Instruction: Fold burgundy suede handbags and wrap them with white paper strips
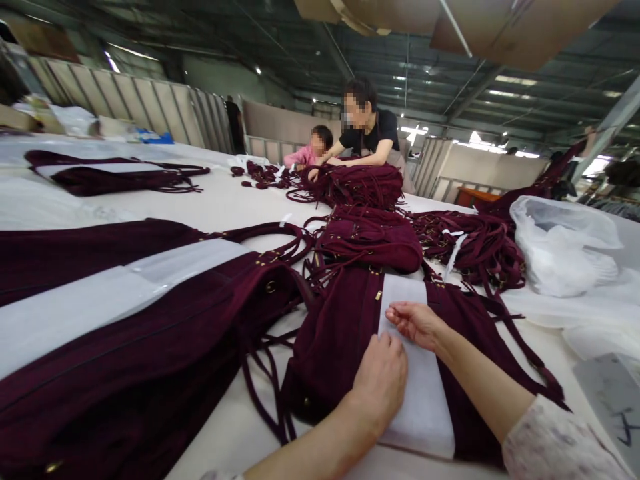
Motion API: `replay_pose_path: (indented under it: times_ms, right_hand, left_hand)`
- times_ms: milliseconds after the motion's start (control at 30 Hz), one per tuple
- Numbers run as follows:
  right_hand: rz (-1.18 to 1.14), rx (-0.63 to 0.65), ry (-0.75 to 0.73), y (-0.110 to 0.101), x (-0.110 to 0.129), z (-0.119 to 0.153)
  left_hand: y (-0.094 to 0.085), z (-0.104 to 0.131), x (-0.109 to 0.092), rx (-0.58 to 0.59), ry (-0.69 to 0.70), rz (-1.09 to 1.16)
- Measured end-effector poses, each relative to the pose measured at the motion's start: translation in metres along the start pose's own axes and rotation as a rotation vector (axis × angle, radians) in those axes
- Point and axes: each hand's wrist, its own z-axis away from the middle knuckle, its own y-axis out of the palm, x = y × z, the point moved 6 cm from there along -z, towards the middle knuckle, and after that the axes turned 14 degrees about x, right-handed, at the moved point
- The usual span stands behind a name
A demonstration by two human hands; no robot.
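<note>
In front of me lies a maroon bag (325, 340) with a white sheet (425, 400) along its middle. My left hand (383, 377) rests at the sheet's left edge, fingers bent down; its fingertips are partly hidden, so I cannot tell whether it grips anything. Just above and to the right, my right hand (413, 323) is over the sheet with thumb and fingers pinched together. What lies between those fingertips is too small to make out. Another maroon bag (373, 237) sits directly beyond the first one.
Large maroon bags (200, 333) with a white strip (125, 287) between them fill the left side. A strap pile (475, 247) and clear plastic bags (560, 257) are at the right. Across the white table (225, 190), a person (375, 137) and a child (307, 153) are by a maroon pile (360, 183).
</note>
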Motion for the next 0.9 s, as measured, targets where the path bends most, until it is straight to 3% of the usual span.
replay_pose_path:
  times_ms: [67,233,900]
  right_hand:
    - [-0.017,-0.021,0.020,-0.007,-0.006,-0.005]
    - [-0.025,-0.053,0.038,-0.017,-0.013,-0.007]
    - [0.257,-0.059,-0.082,-0.017,-0.009,-0.016]
  left_hand:
    - [0.002,-0.001,-0.002,0.026,-0.027,-0.011]
    - [-0.002,-0.002,0.000,-0.055,0.015,-0.008]
    - [-0.001,-0.001,0.001,-0.051,0.037,0.111]
